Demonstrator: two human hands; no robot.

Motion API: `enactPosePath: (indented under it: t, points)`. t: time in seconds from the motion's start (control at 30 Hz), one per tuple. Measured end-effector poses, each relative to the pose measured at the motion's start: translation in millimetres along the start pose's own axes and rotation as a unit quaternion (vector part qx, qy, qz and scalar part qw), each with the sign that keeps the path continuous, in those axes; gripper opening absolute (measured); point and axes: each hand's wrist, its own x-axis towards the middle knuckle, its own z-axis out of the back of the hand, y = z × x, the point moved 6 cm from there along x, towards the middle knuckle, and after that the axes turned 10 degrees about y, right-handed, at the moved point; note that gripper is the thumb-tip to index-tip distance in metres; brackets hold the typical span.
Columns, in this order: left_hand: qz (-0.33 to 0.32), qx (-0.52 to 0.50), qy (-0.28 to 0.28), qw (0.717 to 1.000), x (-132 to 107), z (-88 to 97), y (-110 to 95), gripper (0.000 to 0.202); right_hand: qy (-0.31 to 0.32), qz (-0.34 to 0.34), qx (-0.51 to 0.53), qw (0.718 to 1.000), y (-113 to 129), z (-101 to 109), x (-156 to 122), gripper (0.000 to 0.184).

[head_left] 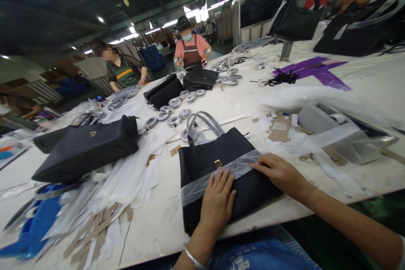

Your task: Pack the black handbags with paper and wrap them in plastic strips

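Note:
A black handbag (pixel 234 147) lies flat on the table before me, its wrapped handles (pixel 205 120) pointing away. A translucent plastic strip (pixel 198 187) runs across its front, just below the gold clasp (pixel 218 163). My left hand (pixel 218 198) rests on the bag with its fingers stretched out, their tips on the strip below the clasp. At the bag's right side, my right hand (pixel 281 175) has thumb and fingers together on the end of the strip. The wrist of my left arm wears a silver bangle.
Black bags (pixel 95 147) lie to the left, near plastic strips (pixel 136 168) and a blue bin (pixel 38 223). Coiled wrapped straps (pixel 174 120) sit beyond my bag. To the right are a clear plastic box (pixel 354 143) and card pieces (pixel 280 128). Co-workers (pixel 191 48) stand across the table.

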Motion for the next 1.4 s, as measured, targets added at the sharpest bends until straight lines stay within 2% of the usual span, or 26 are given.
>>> enactPosePath:
  t: [0.07, 0.17, 0.23, 0.3, 0.43, 0.6, 0.7, 0.83, 0.9, 1.0, 1.07, 1.1, 1.17, 1.23, 1.3, 1.4]
  points:
    - [-0.004, 0.005, 0.032, 0.999, 2, -1.3, -2, 0.047, 0.005, -0.032, -0.019, 0.999, 2, 5, 3, 0.039]
    - [-0.014, 0.022, 0.043, 0.999, 3, -1.7, -4, 0.050, 0.004, -0.051, -0.036, 0.998, 17, 6, 7, 0.040]
    - [-0.022, 0.032, 0.038, 0.999, 3, -2.1, -5, 0.051, 0.025, -0.037, -0.033, 0.998, 31, -3, 8, 0.040]
    - [-0.030, 0.038, 0.031, 0.998, 3, -1.9, -6, 0.051, 0.053, -0.036, -0.029, 0.998, 38, -17, 7, 0.051]
    - [-0.024, 0.032, 0.024, 0.999, 6, -0.1, -6, 0.052, 0.071, -0.074, -0.028, 0.994, 32, -37, 0, 0.059]
    - [-0.015, 0.011, 0.028, 0.999, 11, 2.7, -5, 0.051, 0.021, -0.134, -0.023, 0.991, 21, -40, -7, 0.059]
    - [-0.011, 0.009, 0.030, 0.999, 20, 12.4, -4, 0.042, -0.024, -0.182, -0.008, 0.983, 16, -41, -12, 0.056]
    - [-0.032, 0.010, 0.060, 0.998, 52, 30.3, -5, 0.026, -0.054, -0.215, 0.030, 0.975, 10, -43, -16, 0.049]
    - [-0.066, 0.008, 0.065, 0.996, 73, 32.7, -9, 0.020, -0.072, -0.237, 0.049, 0.968, 4, -42, -19, 0.046]
    - [-0.178, -0.031, 0.035, 0.983, 95, 22.0, -20, 0.019, -0.101, -0.280, 0.069, 0.952, -6, -42, -26, 0.044]
    - [-0.252, -0.060, 0.002, 0.966, 99, 9.9, -25, 0.026, -0.115, -0.297, 0.079, 0.945, -12, -44, -32, 0.042]
    - [-0.269, -0.072, -0.013, 0.960, 99, 4.2, -25, 0.029, -0.119, -0.302, 0.086, 0.942, -14, -45, -34, 0.041]
    - [-0.261, -0.093, -0.025, 0.960, 100, -4.1, -22, 0.031, -0.123, -0.311, 0.100, 0.937, -19, -47, -37, 0.040]
    - [-0.220, -0.105, -0.014, 0.970, 105, -7.3, -18, 0.032, -0.123, -0.317, 0.116, 0.933, -22, -47, -38, 0.038]
    - [-0.189, -0.100, 0.001, 0.977, 113, -6.1, -17, 0.030, -0.119, -0.318, 0.131, 0.931, -23, -46, -37, 0.038]
    - [-0.190, -0.080, 0.012, 0.978, 124, -3.0, -21, 0.026, -0.113, -0.315, 0.158, 0.929, -21, -40, -37, 0.038]
